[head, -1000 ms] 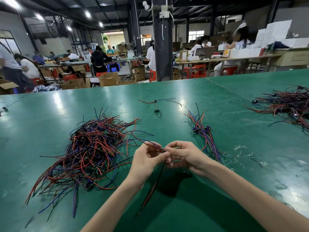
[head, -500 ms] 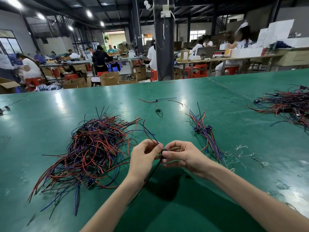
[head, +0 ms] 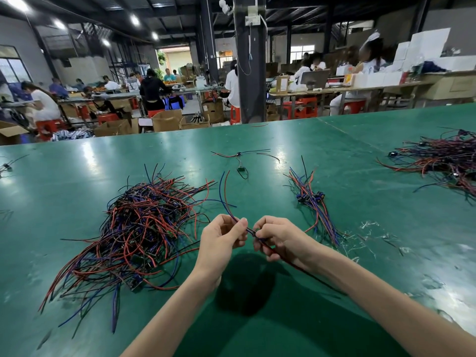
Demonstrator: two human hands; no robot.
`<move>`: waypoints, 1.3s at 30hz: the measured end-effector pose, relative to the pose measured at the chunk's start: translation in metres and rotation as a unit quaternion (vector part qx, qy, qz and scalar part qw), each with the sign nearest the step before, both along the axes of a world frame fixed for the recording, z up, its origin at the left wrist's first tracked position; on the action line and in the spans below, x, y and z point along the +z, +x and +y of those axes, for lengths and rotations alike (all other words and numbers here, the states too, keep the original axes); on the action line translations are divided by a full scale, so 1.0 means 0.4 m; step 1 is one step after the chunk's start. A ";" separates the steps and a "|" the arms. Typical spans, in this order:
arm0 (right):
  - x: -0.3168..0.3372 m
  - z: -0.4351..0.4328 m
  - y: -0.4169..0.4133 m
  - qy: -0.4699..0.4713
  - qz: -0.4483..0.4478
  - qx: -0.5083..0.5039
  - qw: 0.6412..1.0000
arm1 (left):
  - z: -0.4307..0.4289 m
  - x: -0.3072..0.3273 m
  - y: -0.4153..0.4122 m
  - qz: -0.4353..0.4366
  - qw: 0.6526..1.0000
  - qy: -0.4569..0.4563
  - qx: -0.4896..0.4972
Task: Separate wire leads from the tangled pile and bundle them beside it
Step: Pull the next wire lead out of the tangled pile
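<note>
A tangled pile of red, blue and black wire leads [head: 139, 228] lies on the green table [head: 77, 171], left of centre. My left hand [head: 221, 240] and my right hand [head: 278, 240] meet just right of the pile and both pinch one wire lead [head: 224, 194]. Its red and blue ends curve up and away past my left fingers; its dark tail runs under my right wrist. A small bundle of sorted leads [head: 313, 202] with blue connectors lies to the right of my hands.
A single lead with a small part [head: 240, 161] lies further back. A second big wire pile [head: 443, 158] sits at the far right. Bits of clear plastic scrap [head: 371, 233] lie near the bundle. Other people work at benches beyond the table's far edge.
The lead's red and blue ends have swung up and now stand above my left hand. Its tail has shifted from below my left wrist to under my right wrist. Both hands stay close together.
</note>
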State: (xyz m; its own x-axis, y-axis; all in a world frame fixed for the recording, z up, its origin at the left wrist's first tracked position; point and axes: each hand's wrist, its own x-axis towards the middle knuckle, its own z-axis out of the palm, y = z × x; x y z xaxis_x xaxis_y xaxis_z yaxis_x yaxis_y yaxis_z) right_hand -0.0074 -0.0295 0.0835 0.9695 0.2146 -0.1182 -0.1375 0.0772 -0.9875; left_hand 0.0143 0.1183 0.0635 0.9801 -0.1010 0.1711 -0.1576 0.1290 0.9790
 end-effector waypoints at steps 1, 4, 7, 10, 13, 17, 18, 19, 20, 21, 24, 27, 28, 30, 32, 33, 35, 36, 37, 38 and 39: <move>-0.001 0.000 0.000 -0.007 0.007 0.011 1.000 | 0.001 -0.001 0.000 -0.002 1.000 0.005 0.000; -0.004 -0.001 -0.001 -0.032 0.013 0.039 0.999 | -0.003 -0.006 -0.001 -0.003 1.000 0.014 -0.007; -0.005 -0.005 -0.001 -0.049 -0.001 0.045 0.998 | -0.005 -0.008 0.000 -0.006 1.000 0.027 0.000; -0.005 -0.003 -0.007 -0.106 -0.022 0.044 0.993 | 0.001 -0.010 0.001 -0.057 0.994 0.093 0.027; -0.010 0.002 -0.015 -0.134 -0.023 0.044 0.990 | 0.004 -0.013 -0.003 -0.138 0.968 0.198 0.062; -0.005 -0.002 -0.016 -0.107 -0.025 0.038 0.993 | 0.003 -0.009 -0.005 -0.092 0.985 0.142 0.041; -0.002 -0.003 -0.016 -0.098 -0.028 0.038 0.994 | 0.002 -0.007 -0.006 -0.066 0.992 0.105 0.028; 0.000 -0.003 -0.015 -0.087 -0.027 0.040 0.995 | 0.000 -0.006 -0.007 -0.046 0.996 0.074 0.018; 0.000 -0.002 -0.014 -0.074 -0.023 0.043 0.996 | -0.001 -0.005 -0.008 -0.035 0.998 0.053 0.011; 0.000 -0.002 -0.014 -0.062 -0.018 0.045 0.997 | -0.003 -0.005 -0.010 -0.031 0.999 0.040 0.008; -0.006 0.007 -0.015 -0.046 -0.003 0.047 0.998 | -0.004 -0.006 -0.011 -0.037 0.999 0.025 0.013; -0.012 0.014 -0.016 -0.045 0.000 0.034 0.998 | -0.005 -0.010 -0.011 -0.049 0.998 0.036 0.027; -0.013 0.015 -0.017 -0.046 -0.001 0.028 0.999 | -0.006 -0.011 -0.012 -0.055 0.997 0.038 0.031; -0.012 0.015 -0.018 -0.049 -0.001 0.020 0.999 | -0.008 -0.013 -0.015 -0.064 0.997 0.037 0.039; -0.010 0.016 -0.019 -0.050 0.000 0.014 0.999 | -0.010 -0.014 -0.015 -0.065 0.996 0.034 0.041; -0.009 0.017 -0.020 -0.049 0.001 0.012 0.999 | -0.011 -0.014 -0.014 -0.063 0.997 0.035 0.037; -0.008 0.018 -0.020 -0.046 0.005 0.011 0.999 | -0.012 -0.012 -0.014 -0.051 0.998 0.024 0.016; -0.008 0.018 -0.021 -0.044 0.007 0.013 0.999 | -0.011 -0.012 -0.013 -0.041 0.999 0.008 0.003; -0.007 0.018 -0.021 -0.042 0.007 0.014 0.999 | -0.010 -0.011 -0.012 -0.028 1.000 -0.011 -0.009; -0.006 0.018 -0.022 -0.041 0.008 0.016 0.999 | -0.009 -0.010 -0.012 -0.016 0.999 -0.027 -0.020; -0.006 0.018 -0.022 -0.039 0.008 0.018 0.999 | -0.008 -0.008 -0.011 -0.005 0.999 -0.038 -0.027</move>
